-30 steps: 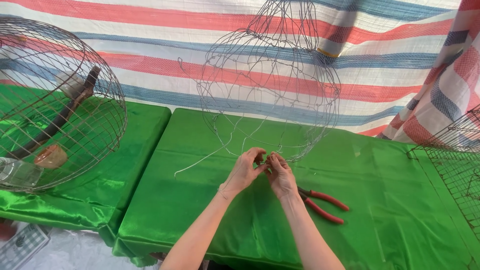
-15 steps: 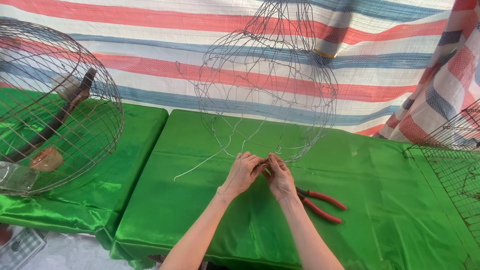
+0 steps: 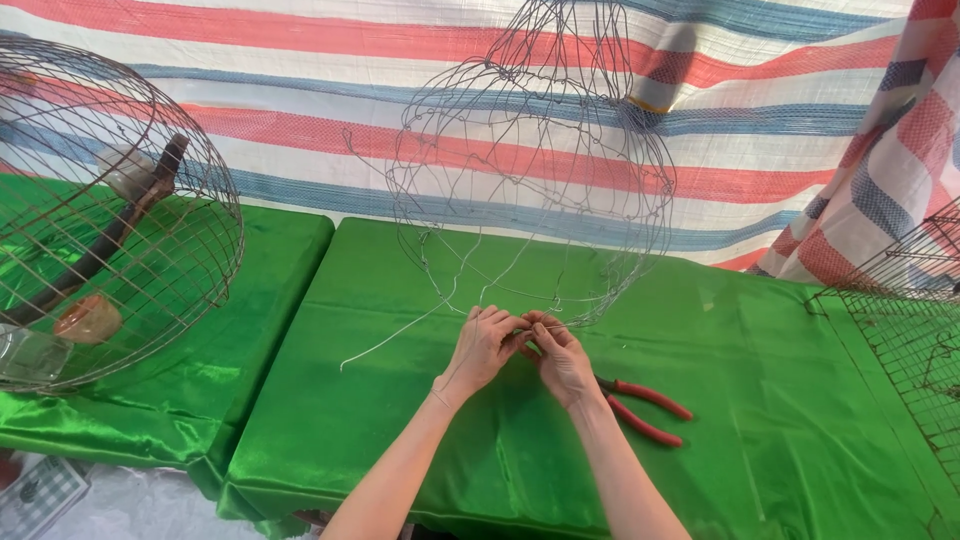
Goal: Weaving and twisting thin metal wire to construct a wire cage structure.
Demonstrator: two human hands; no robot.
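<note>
Green satin cloth (image 3: 420, 440) covers the table under both hands. Left hand (image 3: 483, 347) and right hand (image 3: 562, 358) meet at the centre, fingertips touching, each with fingers curled and pressed together, pinching a thin wire (image 3: 400, 335) at the lower rim of the wire frame (image 3: 530, 170). The frame, an open dome-shaped mesh of bent wire, stands upright on the cloth just behind the hands, its bottom edge at the fingertips. The loose end of the wire trails from the left hand across the cloth toward the left. Red-handled pliers (image 3: 645, 408) lie flat on the cloth just right of the right wrist, untouched. A round wire cage (image 3: 150, 240) sits on a second green-covered table at far left, well apart from the hands; inside it lie a dark stick, a brownish lump and a clear jar. A flat wire grid (image 3: 900, 330) stands at the right edge. A tarpaulin (image 3: 300, 120) striped red, white and blue hangs behind the tables. How the wire is wound at the fingertips is too small to tell.
</note>
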